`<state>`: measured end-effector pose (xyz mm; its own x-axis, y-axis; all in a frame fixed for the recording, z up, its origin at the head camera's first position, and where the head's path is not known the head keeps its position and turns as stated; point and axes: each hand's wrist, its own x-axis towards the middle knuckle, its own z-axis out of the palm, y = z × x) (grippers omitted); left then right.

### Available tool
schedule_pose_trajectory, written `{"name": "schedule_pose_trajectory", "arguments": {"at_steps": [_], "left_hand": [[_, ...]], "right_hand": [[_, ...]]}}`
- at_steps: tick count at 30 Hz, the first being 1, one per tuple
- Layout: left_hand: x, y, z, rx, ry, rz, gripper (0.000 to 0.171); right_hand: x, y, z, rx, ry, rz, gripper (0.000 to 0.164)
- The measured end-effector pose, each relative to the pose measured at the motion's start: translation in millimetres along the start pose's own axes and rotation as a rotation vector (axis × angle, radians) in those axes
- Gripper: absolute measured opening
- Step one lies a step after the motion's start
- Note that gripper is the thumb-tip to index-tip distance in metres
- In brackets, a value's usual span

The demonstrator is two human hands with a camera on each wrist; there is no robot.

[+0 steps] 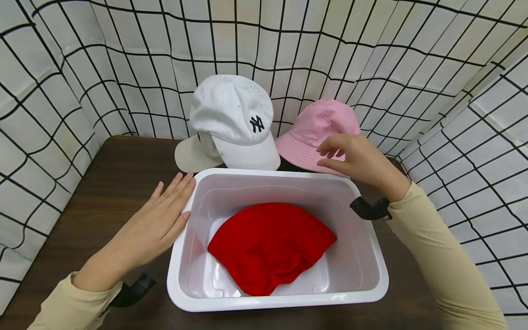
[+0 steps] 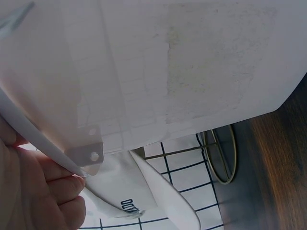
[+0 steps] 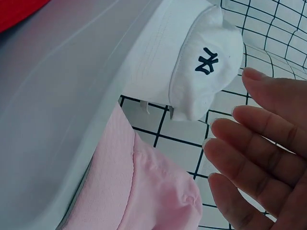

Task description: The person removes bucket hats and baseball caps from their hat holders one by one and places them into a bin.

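Observation:
A white plastic bin [image 1: 176,270] stands on the dark table with a folded red bucket hat [image 1: 270,238] inside. My left hand [image 1: 158,224] rests against the bin's left rim, fingers extended; the left wrist view shows the bin's outer wall [image 2: 216,57] beside the fingers. Over the brim of a pink bucket hat [image 1: 326,117] hovers my right hand [image 1: 356,158], its fingers loosely bent. The right wrist view shows that hand [image 3: 268,148] apart from the pink hat [image 3: 163,191], with nothing held. A white cap [image 1: 231,107] with a dark NY emblem sits left of the pink hat.
A cream cap [image 1: 194,153] sits partly hidden behind the white one. Black wire grid panels [image 1: 264,46] backed by white sheeting enclose the back and sides. Dark wood tabletop [image 1: 123,183] shows left of the bin.

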<state>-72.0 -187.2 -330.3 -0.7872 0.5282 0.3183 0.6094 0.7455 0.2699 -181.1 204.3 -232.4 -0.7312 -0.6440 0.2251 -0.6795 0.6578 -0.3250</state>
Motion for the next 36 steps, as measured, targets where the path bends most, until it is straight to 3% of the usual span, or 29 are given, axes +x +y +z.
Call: {"name": "schedule_pose_trajectory", "arguments": {"at_steps": [15,24,36], "left_hand": [[-0.4,-0.6,0.6,-0.008,-0.009,-0.006,0.061],[-0.4,-0.7,0.0,-0.008,-0.009,-0.003,0.061],[-0.6,-0.6,-0.4,-0.013,-0.003,0.002,0.061]], "right_hand": [[5.7,8.5,-3.8,-0.018,0.090,0.083,0.014],[5.2,13.7,-4.4,0.026,0.145,0.124,0.013],[2.6,15.7,-12.2,0.016,0.156,0.184,0.016]]}}
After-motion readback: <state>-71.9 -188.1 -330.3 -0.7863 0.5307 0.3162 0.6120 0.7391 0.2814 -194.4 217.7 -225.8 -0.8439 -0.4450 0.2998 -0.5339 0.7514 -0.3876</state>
